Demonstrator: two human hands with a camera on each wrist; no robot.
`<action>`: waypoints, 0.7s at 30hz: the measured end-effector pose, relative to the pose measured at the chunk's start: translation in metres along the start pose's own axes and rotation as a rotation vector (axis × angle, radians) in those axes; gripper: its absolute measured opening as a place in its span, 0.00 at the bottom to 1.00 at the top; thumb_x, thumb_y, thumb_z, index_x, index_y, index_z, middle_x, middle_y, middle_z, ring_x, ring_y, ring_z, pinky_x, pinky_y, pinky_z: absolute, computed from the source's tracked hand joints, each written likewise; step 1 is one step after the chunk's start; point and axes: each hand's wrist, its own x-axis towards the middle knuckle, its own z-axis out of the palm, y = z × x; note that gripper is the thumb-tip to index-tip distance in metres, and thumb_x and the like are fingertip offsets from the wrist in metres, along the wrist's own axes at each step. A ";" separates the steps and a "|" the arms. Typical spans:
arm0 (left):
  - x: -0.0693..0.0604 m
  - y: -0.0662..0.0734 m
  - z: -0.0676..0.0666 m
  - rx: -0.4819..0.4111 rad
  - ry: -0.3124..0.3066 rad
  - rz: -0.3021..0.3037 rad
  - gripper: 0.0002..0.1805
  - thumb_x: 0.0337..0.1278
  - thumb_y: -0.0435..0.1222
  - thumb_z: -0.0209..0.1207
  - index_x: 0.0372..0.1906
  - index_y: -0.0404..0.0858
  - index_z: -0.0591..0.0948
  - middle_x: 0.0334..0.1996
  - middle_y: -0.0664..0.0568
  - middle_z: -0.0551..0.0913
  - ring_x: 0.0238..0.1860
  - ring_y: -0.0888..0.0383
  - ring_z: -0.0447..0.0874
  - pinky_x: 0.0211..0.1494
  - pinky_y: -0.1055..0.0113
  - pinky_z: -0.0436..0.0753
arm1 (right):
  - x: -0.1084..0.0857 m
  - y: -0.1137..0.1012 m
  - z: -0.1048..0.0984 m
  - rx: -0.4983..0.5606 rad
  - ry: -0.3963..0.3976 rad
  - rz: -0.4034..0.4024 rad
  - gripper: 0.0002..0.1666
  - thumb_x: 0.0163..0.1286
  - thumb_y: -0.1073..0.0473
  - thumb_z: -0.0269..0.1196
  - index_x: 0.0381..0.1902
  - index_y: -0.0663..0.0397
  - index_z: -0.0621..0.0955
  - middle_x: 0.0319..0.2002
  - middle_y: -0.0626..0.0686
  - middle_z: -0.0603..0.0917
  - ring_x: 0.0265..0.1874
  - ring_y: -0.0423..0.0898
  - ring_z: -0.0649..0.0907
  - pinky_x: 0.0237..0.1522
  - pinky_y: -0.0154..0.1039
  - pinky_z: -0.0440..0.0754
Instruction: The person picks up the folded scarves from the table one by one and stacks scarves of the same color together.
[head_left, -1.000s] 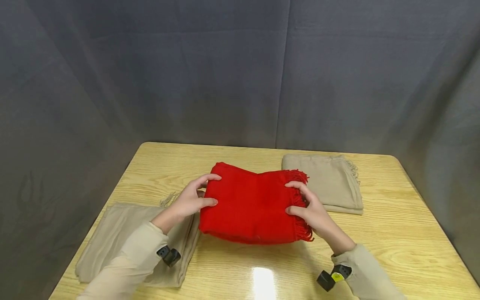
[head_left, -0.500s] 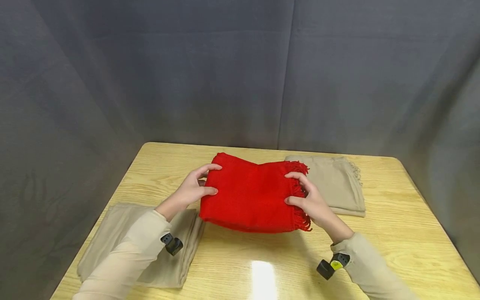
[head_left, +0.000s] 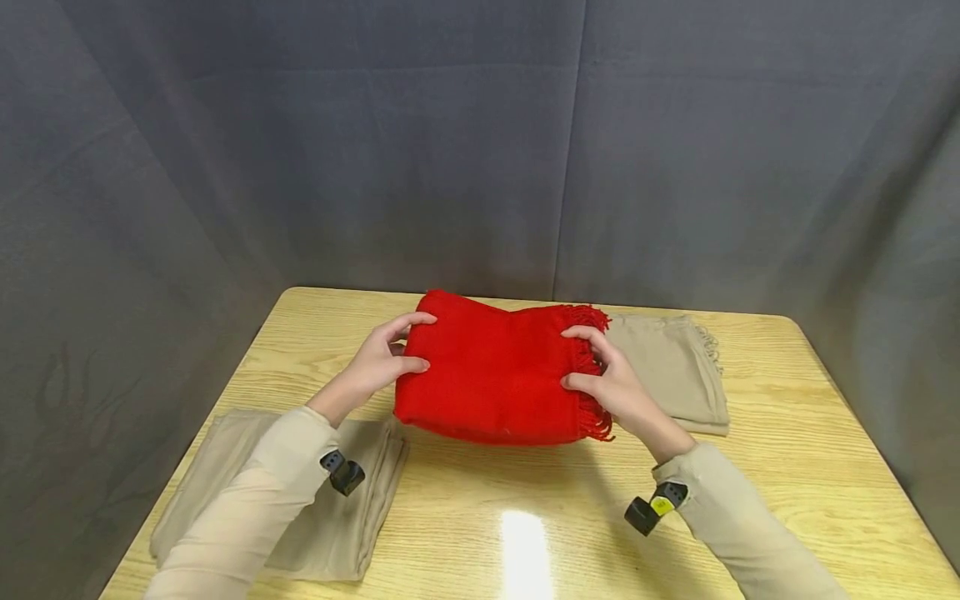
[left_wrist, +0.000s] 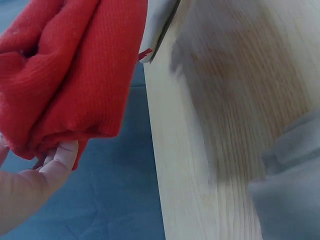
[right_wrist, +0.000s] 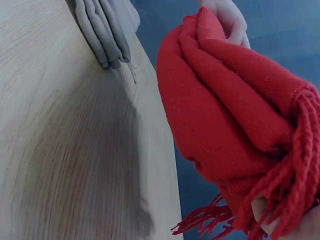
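Note:
A folded red cloth (head_left: 495, 375) with a fringe on its right side hangs above the table, sagging a little in the middle. My left hand (head_left: 375, 362) grips its left edge, thumb on the near face; the other fingers are partly hidden behind it. My right hand (head_left: 615, 383) holds the fringed right edge the same way. In the left wrist view several layers of the red cloth (left_wrist: 100, 75) show above the left fingers. The right wrist view shows the red cloth (right_wrist: 215, 110) folded in layers, its fringe falling over the right hand (right_wrist: 295, 225).
A folded beige cloth (head_left: 330, 533) lies at the table's left front, partly under my left forearm. Another fringed beige cloth (head_left: 667, 367) lies at the back right, partly hidden by the red one. Grey curtains (head_left: 450, 167) hang behind the wooden table (head_left: 795, 467).
Both hands and the red cloth between them have moved away from me, toward the table's back edge. The red cloth now covers more of the back-right beige cloth. Both grips stay the same.

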 end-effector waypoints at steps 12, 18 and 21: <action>0.012 -0.001 -0.007 0.039 0.000 -0.014 0.31 0.46 0.21 0.56 0.60 0.38 0.68 0.49 0.38 0.70 0.41 0.45 0.73 0.38 0.60 0.79 | 0.014 0.006 0.002 0.088 -0.003 0.034 0.30 0.52 0.77 0.56 0.55 0.57 0.68 0.42 0.57 0.72 0.38 0.48 0.76 0.35 0.40 0.79; 0.019 -0.005 -0.009 0.068 0.014 -0.026 0.31 0.46 0.22 0.56 0.60 0.38 0.68 0.49 0.38 0.70 0.42 0.46 0.73 0.38 0.61 0.79 | 0.020 0.008 0.003 0.040 0.005 0.034 0.31 0.52 0.75 0.58 0.55 0.55 0.69 0.43 0.57 0.73 0.39 0.50 0.74 0.36 0.39 0.78; 0.024 -0.008 -0.010 0.063 0.024 -0.034 0.31 0.46 0.21 0.55 0.60 0.39 0.68 0.49 0.38 0.70 0.41 0.46 0.73 0.38 0.62 0.78 | 0.026 0.010 0.004 0.010 0.017 0.029 0.31 0.52 0.75 0.58 0.55 0.55 0.70 0.44 0.56 0.73 0.40 0.50 0.73 0.38 0.38 0.76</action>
